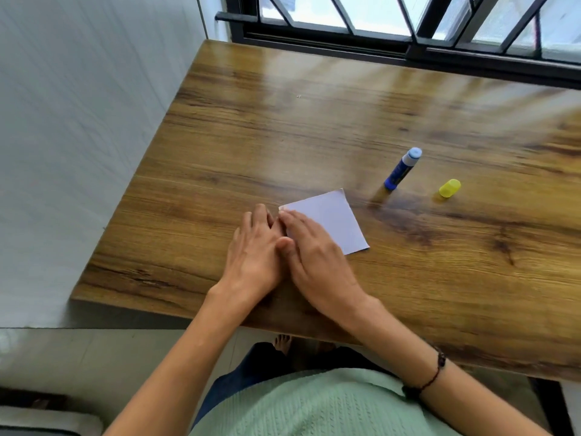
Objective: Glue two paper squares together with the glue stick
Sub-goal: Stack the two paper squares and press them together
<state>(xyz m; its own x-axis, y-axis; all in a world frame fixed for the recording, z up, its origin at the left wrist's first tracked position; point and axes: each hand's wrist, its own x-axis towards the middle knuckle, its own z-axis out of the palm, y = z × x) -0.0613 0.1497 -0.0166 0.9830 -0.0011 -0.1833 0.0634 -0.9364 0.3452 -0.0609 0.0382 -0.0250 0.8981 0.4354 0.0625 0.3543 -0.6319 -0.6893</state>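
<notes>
A white paper square (333,220) lies flat on the wooden table (314,127), near its front edge. I see one sheet; whether a second lies under it I cannot tell. My right hand (309,250) rests flat on the paper's left part, fingers stretched toward its left corner. My left hand (256,247) lies flat on the table just left of the paper, touching my right hand. A blue glue stick (401,169) stands upright and uncapped to the right of the paper. Its yellow cap (449,187) lies further right.
A white wall (78,136) runs along the table's left side. A window with black bars (408,26) lines the far edge. My lap and a green top (314,404) show below the table's front edge.
</notes>
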